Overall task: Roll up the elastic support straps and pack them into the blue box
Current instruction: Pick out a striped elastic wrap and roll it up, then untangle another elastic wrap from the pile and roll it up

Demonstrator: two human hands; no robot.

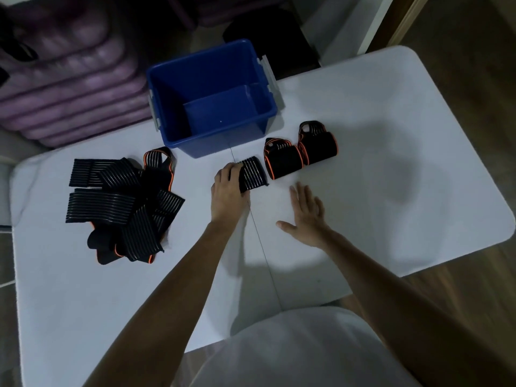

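The blue box (262,113) stands at the table's far edge, nothing visible inside it. My left hand (227,188) grips a rolled black striped strap (252,174) resting on the table in front of the box. Two more rolled straps with orange edges lie to its right: one (283,159) close by and another (318,145) beyond. A heap of unrolled black straps (122,202) lies at the left. My right hand (305,215) hovers flat with fingers spread, just right of the gripped roll, holding nothing.
The white table (391,163) has a seam running down its middle. Purple cushions (69,79) are stacked beyond the left edge, a dark stool (268,32) behind the box. Wooden floor shows at the right.
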